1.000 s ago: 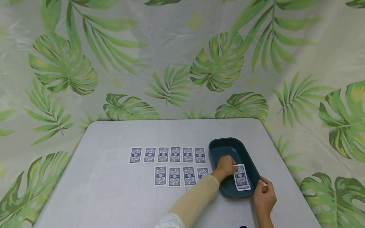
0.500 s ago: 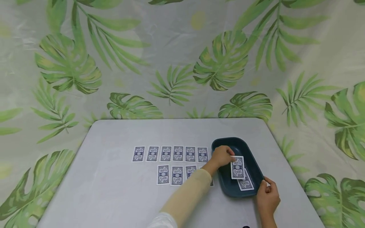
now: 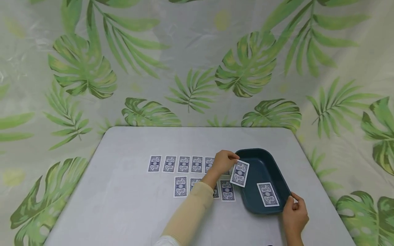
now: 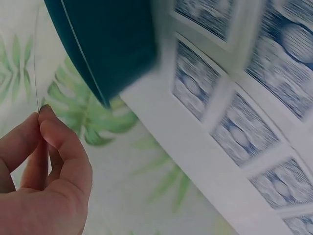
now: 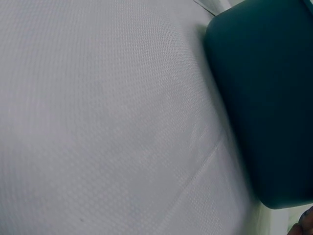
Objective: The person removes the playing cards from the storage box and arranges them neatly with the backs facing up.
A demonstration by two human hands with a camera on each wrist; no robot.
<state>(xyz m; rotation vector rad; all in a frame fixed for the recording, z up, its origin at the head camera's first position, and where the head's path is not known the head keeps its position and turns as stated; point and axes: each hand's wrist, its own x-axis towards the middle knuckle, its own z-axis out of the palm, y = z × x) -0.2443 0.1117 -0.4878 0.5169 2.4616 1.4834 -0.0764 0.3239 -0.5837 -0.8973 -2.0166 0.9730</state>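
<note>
My left hand [image 3: 223, 162] pinches a blue-backed playing card [image 3: 239, 173] by its top edge, above the left rim of a dark teal tray [image 3: 260, 153]. The left wrist view shows thumb and fingertips meeting on that card, seen almost edge-on. One more face-down card [image 3: 268, 194] lies inside the tray near its front. With curled fingers my right hand [image 3: 295, 213] grips the tray's front right rim; only a bit of that hand enters the right wrist view, beside the tray's outer wall [image 5: 264, 98].
Two rows of face-down cards lie left of the tray: a back row with one card [image 3: 154, 164] at its left end, and a front row starting with another card [image 3: 180, 187]. My left forearm covers part of both. A white cloth [image 3: 123, 198] covers the table.
My left hand has lifted a card from the tray and carried it left and back to the rim, uncovering another card beneath. The right hand keeps its grip. The head view has shifted slightly.
</note>
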